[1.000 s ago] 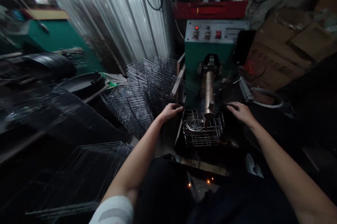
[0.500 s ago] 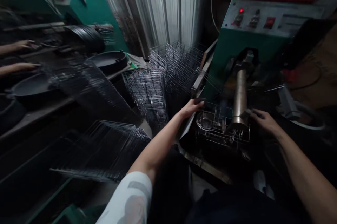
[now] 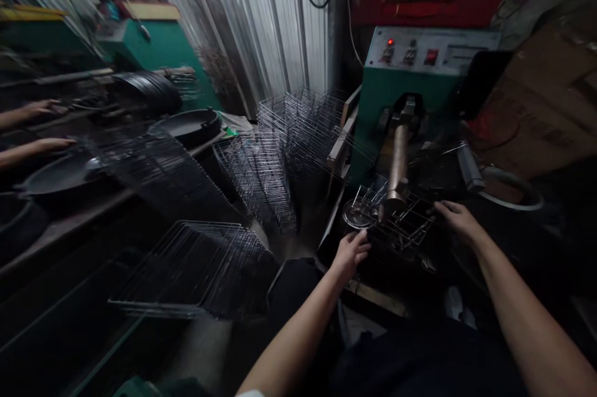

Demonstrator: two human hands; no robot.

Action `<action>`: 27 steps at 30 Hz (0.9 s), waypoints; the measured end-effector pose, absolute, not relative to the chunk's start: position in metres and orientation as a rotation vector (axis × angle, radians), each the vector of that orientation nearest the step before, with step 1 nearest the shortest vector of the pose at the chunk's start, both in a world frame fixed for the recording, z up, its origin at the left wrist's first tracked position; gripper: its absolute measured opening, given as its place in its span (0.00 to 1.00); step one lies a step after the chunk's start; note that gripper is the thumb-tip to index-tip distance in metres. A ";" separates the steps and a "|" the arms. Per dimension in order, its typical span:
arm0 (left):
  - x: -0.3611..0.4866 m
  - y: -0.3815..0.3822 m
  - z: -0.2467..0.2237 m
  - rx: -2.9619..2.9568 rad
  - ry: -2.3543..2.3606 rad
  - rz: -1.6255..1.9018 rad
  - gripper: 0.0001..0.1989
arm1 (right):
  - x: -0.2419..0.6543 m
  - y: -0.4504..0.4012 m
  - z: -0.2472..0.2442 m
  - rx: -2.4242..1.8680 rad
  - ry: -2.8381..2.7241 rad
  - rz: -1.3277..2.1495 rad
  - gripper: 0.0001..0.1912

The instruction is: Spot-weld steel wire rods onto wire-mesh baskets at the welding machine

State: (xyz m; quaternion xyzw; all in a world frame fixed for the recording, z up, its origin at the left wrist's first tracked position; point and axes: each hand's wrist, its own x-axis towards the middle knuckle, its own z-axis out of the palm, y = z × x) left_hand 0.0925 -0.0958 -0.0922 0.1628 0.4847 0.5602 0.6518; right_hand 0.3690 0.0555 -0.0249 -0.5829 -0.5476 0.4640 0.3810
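A small wire rack lies tilted beneath the metal cylinder of the green machine. My right hand pinches the rack's right edge between thumb and fingers. Near the round metal dish, my left hand is at the near left side of the rack, fingers slightly curled; whether it touches the wire or holds something small is unclear.
Stacks of wire racks stand left of the machine, with another stack lower left. Black round pans rest on the left bench. Another person's hands are at far left. A cardboard box is at right.
My left hand has come down and nearer from the rack's far left side. The rack has turned at an angle under the cylinder. The view has shifted right.
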 end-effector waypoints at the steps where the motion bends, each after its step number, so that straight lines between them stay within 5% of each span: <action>1: 0.099 -0.087 -0.088 0.322 1.090 1.292 0.32 | 0.371 0.053 -0.026 -1.477 -1.393 1.197 0.21; 8: 0.134 -0.054 -0.070 0.235 1.230 1.391 0.25 | 0.378 0.035 -0.040 -1.404 -1.314 1.258 0.23; 16: 0.079 -0.161 -0.063 0.488 1.363 1.395 0.27 | 0.361 0.001 -0.042 -1.394 -1.273 1.252 0.30; 19: 0.019 -0.204 -0.014 0.937 1.464 1.338 0.26 | 0.355 -0.012 -0.039 -1.551 -1.292 1.199 0.32; 22: -0.058 -0.233 0.063 1.303 1.782 1.216 0.40 | 0.348 -0.026 -0.031 -1.644 -1.341 1.165 0.32; 27: -0.174 -0.243 0.141 1.523 2.550 0.456 0.45 | 0.335 -0.063 -0.019 -1.694 -1.267 1.237 0.28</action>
